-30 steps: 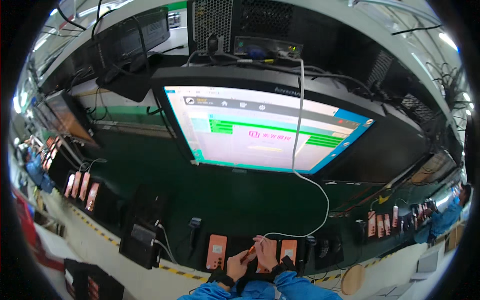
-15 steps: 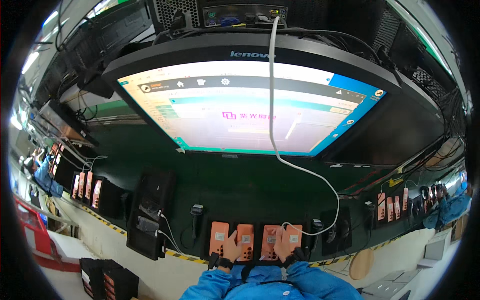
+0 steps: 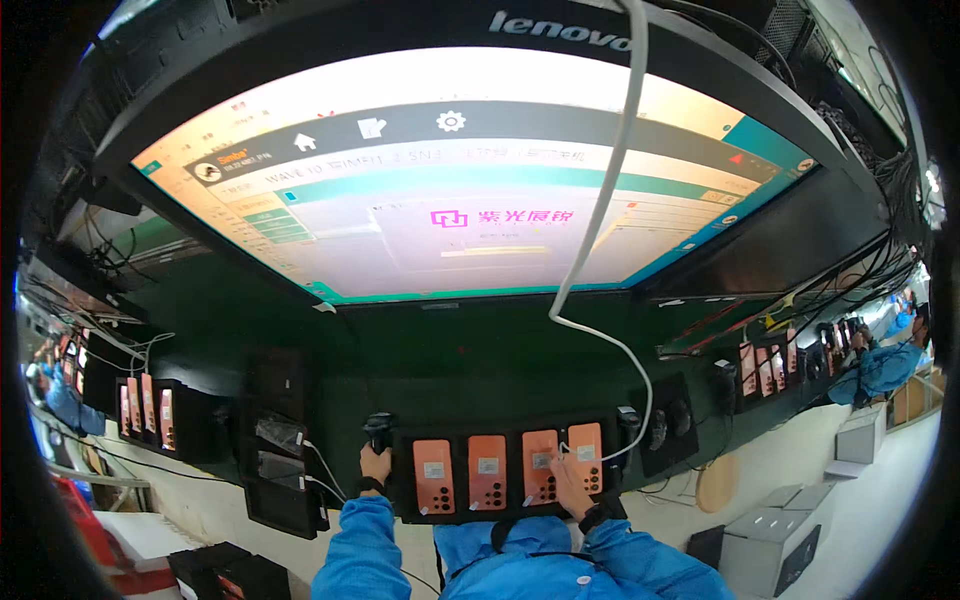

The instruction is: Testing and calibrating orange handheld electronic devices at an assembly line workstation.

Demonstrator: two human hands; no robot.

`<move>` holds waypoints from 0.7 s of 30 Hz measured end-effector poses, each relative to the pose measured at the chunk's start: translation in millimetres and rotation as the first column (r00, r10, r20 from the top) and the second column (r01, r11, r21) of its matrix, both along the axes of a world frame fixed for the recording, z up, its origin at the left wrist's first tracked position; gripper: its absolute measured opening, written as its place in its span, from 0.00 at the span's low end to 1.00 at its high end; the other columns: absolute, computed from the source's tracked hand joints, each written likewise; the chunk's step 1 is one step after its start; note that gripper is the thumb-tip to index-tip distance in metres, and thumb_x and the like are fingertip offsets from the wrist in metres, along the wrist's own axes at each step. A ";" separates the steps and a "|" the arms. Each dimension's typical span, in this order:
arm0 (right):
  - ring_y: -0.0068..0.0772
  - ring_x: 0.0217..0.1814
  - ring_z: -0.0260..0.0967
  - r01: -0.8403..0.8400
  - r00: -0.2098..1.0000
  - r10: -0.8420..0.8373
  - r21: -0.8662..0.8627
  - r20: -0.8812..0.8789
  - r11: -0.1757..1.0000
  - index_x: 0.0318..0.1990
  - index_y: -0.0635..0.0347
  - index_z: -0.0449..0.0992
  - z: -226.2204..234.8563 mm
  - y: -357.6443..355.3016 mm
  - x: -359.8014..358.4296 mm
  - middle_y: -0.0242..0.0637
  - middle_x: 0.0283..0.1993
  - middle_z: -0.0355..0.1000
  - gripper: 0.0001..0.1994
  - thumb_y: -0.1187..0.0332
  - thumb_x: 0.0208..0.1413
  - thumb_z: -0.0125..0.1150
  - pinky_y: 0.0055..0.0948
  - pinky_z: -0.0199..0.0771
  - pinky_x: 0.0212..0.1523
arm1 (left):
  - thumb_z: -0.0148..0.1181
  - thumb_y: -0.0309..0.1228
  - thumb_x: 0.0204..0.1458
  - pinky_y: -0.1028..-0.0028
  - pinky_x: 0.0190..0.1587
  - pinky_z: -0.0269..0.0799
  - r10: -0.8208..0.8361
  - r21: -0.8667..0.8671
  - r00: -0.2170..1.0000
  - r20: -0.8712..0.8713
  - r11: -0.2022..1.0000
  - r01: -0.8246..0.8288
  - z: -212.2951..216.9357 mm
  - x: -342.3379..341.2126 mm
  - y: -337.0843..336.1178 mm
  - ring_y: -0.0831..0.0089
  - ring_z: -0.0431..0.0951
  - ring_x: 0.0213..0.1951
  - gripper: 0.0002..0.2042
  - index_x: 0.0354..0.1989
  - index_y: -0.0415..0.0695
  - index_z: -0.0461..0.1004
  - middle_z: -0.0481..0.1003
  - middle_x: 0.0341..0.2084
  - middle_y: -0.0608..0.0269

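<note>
Several copper-coloured phones lie face down in a row in a black tray point(image 3: 461, 482) at the near edge of the bench, among them a leftmost phone point(image 3: 434, 468) and a rightmost phone point(image 3: 586, 447). My left hand point(image 3: 376, 466) is closed round the handle of a black barcode scanner point(image 3: 378, 424), left of the tray. Over the two right-hand phones lies my right hand point(image 3: 572, 488), its fingertips pinched at the end of a white cable point(image 3: 640, 375). Whether the plug sits in a phone cannot be made out.
A large lit monitor point(image 3: 400, 240) stands behind the tray, with the white cable hanging across it. Black trays with glossy dark devices point(image 3: 280, 465) lie to the left. More copper phones stand upright in racks at left point(image 3: 148, 402) and right point(image 3: 765, 368). White boxes point(image 3: 770, 535) stand lower right.
My left hand has left the phones and moved left onto the barcode scanner. My right hand stays over the right-hand phones by the cable end. The view has shifted, bringing the monitor closer.
</note>
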State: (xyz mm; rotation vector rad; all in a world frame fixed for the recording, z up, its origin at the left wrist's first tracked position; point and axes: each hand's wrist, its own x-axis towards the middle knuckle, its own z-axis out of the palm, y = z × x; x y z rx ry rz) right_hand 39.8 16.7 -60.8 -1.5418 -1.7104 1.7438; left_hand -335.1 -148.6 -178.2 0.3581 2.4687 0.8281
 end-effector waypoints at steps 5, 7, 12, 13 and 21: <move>0.25 0.39 0.58 0.077 0.978 -0.061 0.075 -0.198 0.994 0.49 0.61 0.64 -29.4 12.7 1.4 0.33 0.37 0.62 0.15 0.58 0.68 0.42 0.27 0.62 0.43 | 0.62 0.29 0.47 0.71 0.33 0.73 -0.048 0.426 0.987 0.156 0.905 -0.023 105.7 79.1 -0.4 0.71 0.76 0.28 0.17 0.47 0.37 0.72 0.77 0.26 0.59; 0.20 0.33 0.54 0.112 0.965 -0.116 -0.032 -0.235 0.993 0.47 0.59 0.64 -40.9 18.5 4.6 0.29 0.35 0.60 0.13 0.59 0.68 0.44 0.23 0.61 0.36 | 0.64 0.27 0.44 0.69 0.37 0.73 -0.326 0.445 0.939 0.108 0.860 0.248 141.2 129.3 5.8 0.72 0.76 0.30 0.16 0.43 0.36 0.74 0.78 0.28 0.60; 0.20 0.35 0.55 0.020 0.955 -0.034 -0.051 -0.294 0.999 0.49 0.62 0.67 -43.5 24.5 11.4 0.29 0.37 0.62 0.16 0.57 0.68 0.43 0.23 0.61 0.37 | 0.64 0.28 0.46 0.75 0.23 0.66 -0.375 0.345 0.738 0.561 0.916 0.203 152.6 229.1 36.9 0.78 0.71 0.19 0.12 0.38 0.38 0.74 0.73 0.18 0.66; 0.23 0.38 0.59 -0.009 0.951 0.013 0.013 -0.309 1.000 0.51 0.64 0.68 -40.7 24.1 11.7 0.30 0.38 0.63 0.18 0.57 0.69 0.42 0.25 0.64 0.41 | 0.64 0.28 0.46 0.76 0.20 0.63 -0.370 0.317 0.711 0.598 0.924 0.214 148.3 240.6 39.1 0.79 0.69 0.17 0.11 0.37 0.39 0.74 0.72 0.17 0.67; 0.33 0.74 0.43 -0.144 0.930 0.070 -0.184 -0.362 0.972 0.69 0.69 0.50 -20.1 32.1 17.0 0.45 0.73 0.47 0.25 0.63 0.70 0.34 0.29 0.42 0.71 | 0.62 0.24 0.47 0.77 0.18 0.63 -0.234 0.371 0.759 0.608 0.929 -0.011 117.9 283.9 46.6 0.78 0.68 0.16 0.09 0.37 0.40 0.72 0.69 0.16 0.67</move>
